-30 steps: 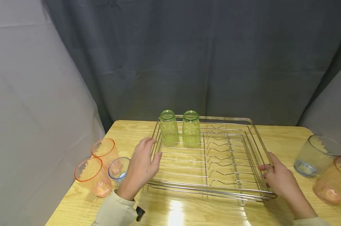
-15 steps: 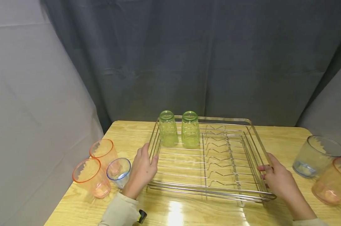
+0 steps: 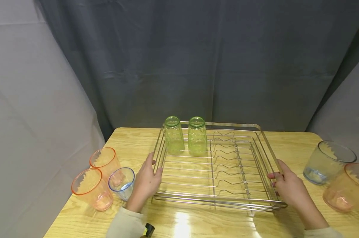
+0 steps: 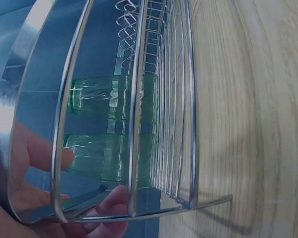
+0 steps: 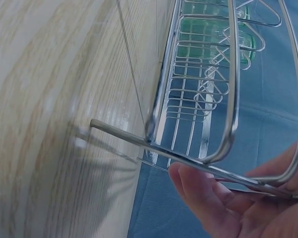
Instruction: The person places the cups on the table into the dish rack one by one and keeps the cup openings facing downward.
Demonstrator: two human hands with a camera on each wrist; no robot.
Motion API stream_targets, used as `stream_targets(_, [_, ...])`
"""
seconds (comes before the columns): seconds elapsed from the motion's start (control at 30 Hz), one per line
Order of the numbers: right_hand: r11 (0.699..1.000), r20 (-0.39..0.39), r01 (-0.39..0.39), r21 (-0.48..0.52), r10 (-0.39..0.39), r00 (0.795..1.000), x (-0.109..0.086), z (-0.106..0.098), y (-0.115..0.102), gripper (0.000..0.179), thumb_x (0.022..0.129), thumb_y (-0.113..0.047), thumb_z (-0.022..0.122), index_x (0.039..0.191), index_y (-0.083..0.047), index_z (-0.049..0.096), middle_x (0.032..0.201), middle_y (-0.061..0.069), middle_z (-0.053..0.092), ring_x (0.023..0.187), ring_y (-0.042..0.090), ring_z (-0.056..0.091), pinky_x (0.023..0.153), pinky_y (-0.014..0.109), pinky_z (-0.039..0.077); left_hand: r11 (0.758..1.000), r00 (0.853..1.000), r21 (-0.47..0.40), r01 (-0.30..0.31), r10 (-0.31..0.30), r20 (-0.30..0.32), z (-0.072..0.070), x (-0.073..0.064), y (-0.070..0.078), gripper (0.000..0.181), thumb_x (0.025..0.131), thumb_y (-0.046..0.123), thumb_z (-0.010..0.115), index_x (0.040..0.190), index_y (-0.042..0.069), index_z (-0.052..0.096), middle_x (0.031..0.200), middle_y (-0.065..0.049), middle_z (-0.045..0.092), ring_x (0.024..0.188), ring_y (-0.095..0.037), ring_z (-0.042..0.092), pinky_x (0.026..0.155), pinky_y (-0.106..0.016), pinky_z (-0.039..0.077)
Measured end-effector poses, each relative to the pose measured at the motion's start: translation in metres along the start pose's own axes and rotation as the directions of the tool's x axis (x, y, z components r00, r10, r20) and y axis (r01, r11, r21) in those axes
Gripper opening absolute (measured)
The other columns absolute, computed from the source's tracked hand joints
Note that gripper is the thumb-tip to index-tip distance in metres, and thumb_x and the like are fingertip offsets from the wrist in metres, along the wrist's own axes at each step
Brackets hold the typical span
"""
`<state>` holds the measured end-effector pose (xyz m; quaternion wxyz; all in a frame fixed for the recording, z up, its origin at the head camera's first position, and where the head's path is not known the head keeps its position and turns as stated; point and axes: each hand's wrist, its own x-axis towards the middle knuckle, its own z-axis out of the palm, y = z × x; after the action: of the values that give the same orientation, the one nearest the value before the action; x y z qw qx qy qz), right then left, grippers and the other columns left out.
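Observation:
A silver wire dish rack (image 3: 236, 199) stands on the wooden table. Two green glasses (image 3: 174, 137) are upside down side by side in its back left part. My left hand (image 3: 146, 181) grips the rack's left side, the thumb on the inner side of the rim and the fingers curled around the wires, as the left wrist view also shows. On the opposite side, my right hand (image 3: 291, 188) holds the right rim, with fingers wrapped under the side wires in the right wrist view. Both green glasses show through the bars in the left wrist view.
Left of the rack stand two orange glasses (image 3: 99, 196) and a blue-rimmed glass (image 3: 123, 190), which is close to my left wrist. At the right are a bluish clear glass (image 3: 326, 165) and another orange glass (image 3: 341, 195). A dark curtain (image 3: 179, 66) hangs behind the table.
My left hand has come down and closed around the rack's left rim. My right hand keeps its hold. The rack and glasses appear slightly farther left as the head view shifts.

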<state>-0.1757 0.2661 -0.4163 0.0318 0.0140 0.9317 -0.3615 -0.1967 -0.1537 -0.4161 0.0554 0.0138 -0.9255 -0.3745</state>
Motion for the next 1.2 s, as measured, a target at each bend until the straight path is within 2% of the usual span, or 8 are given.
stream_targets(0.27, [1.0,0.02,-0.008,-0.016,0.009,1.0,-0.0028,-0.0013,0.001,0.059,0.107,-0.018,0.015,0.154,0.008,-0.008,0.131,0.033,0.057,0.074,0.016,0.062,0.056,0.029,0.049,1.0,1.0,0.0,0.013,-0.013,-0.026,0.0028,-0.0018,-0.0002,0.064,0.099,0.024,0.055,0.155,0.01,0.029,0.135,-0.018,0.059,0.11,-0.039,0.064,0.079,-0.048,0.054])
stream_targets(0.4, [0.999,0.011,-0.001,-0.035,0.002,1.0,-0.0025,-0.0007,-0.0006,0.06,0.107,-0.021,0.016,0.155,0.008,-0.006,0.131,0.032,0.059,0.073,0.018,0.062,0.057,0.03,0.047,1.0,0.999,0.001,0.024,-0.024,-0.023,0.0022,-0.0014,-0.0008,0.065,0.099,0.025,0.055,0.156,0.011,0.026,0.135,-0.018,0.059,0.106,-0.037,0.066,0.073,-0.042,0.054])
stream_targets(0.63, [0.998,-0.02,0.029,-0.052,-0.03,0.999,0.0019,-0.0006,-0.0044,0.06,0.106,-0.018,0.022,0.154,0.01,0.001,0.128,0.031,0.061,0.075,0.017,0.065,0.059,0.031,0.047,1.0,1.0,0.015,0.026,-0.026,-0.017,-0.0005,0.0004,-0.0009,0.067,0.099,0.026,0.056,0.157,0.014,0.025,0.135,-0.019,0.06,0.105,-0.036,0.066,0.07,-0.04,0.053])
stream_targets(0.9, [0.997,-0.001,0.012,-0.074,-0.013,1.0,-0.0032,-0.002,-0.0023,0.068,0.107,-0.03,0.025,0.155,0.009,-0.002,0.132,0.034,0.057,0.068,0.017,0.059,0.05,0.032,0.042,1.0,1.0,0.008,0.027,-0.027,0.012,0.0011,0.0019,0.0005,0.068,0.099,0.027,0.056,0.157,0.014,0.023,0.133,-0.018,0.06,0.096,-0.03,0.067,0.064,-0.033,0.049])
stream_targets(1.07, [0.996,-0.017,0.017,-0.09,-0.018,1.0,-0.0027,-0.0024,-0.0022,0.073,0.106,-0.036,0.032,0.155,0.01,0.001,0.129,0.037,0.055,0.067,0.018,0.055,0.054,0.033,0.041,0.999,0.999,0.008,0.037,-0.037,0.02,0.0002,-0.0001,0.0004,0.068,0.1,0.028,0.055,0.157,0.014,0.022,0.133,-0.018,0.061,0.096,-0.031,0.067,0.066,-0.033,0.05])
stream_targets(1.2, [0.994,-0.024,0.006,-0.109,-0.008,1.0,-0.0015,-0.0021,-0.0009,0.074,0.106,-0.036,0.035,0.154,0.01,0.003,0.127,0.034,0.057,0.073,0.019,0.058,0.059,0.032,0.042,0.999,0.999,0.01,0.041,-0.041,0.019,0.0005,-0.0007,0.0004,0.067,0.1,0.028,0.054,0.157,0.015,0.022,0.133,-0.017,0.061,0.098,-0.031,0.067,0.068,-0.035,0.05])
